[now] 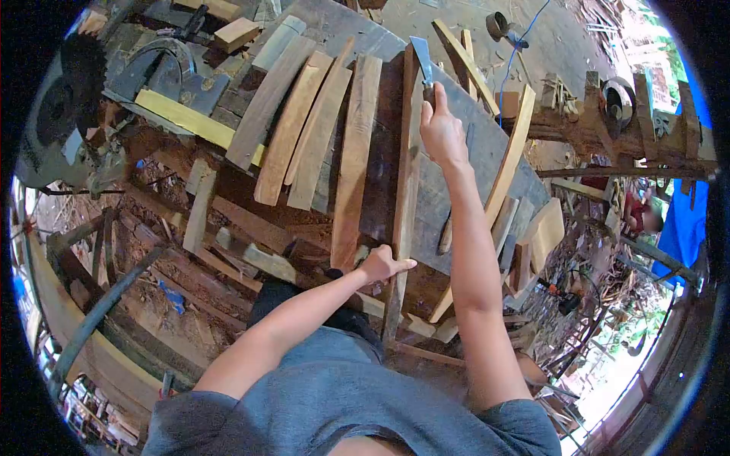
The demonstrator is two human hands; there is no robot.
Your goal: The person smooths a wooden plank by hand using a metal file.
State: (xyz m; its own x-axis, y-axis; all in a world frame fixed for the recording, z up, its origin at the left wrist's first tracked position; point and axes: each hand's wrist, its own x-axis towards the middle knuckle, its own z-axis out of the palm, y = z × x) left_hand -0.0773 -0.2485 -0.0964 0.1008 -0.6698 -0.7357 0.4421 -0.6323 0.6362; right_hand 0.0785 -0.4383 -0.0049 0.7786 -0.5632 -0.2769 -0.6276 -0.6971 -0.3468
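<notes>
- Blue-grey shirt [342, 395] of the person at work, nearest to me as I look on.
- Left hand [384, 266]: clasped about the near part of the narrow plank, thumb laid across it.
- Narrow plank [405, 175]: runs away from the person over the surface, its near end jutting past the edge.
- Right hand [442, 137]: arm outstretched, wrapped round the handle of the bladed tool, index finger extended along it.
- Bladed tool [423, 59]: just beside the plank's far end; contact cannot be made out.
- Step, in my judgement: steadying the plank while placing the blade. A next stroke would call for a firm left hand and a controlled blade angle.
- Surface [433, 205]: grey, bearing curved wooden pieces [356, 152] left of the plank and a pale strip [511, 159] right of it.
- Blue cord [521, 38]: beyond the surface.
</notes>
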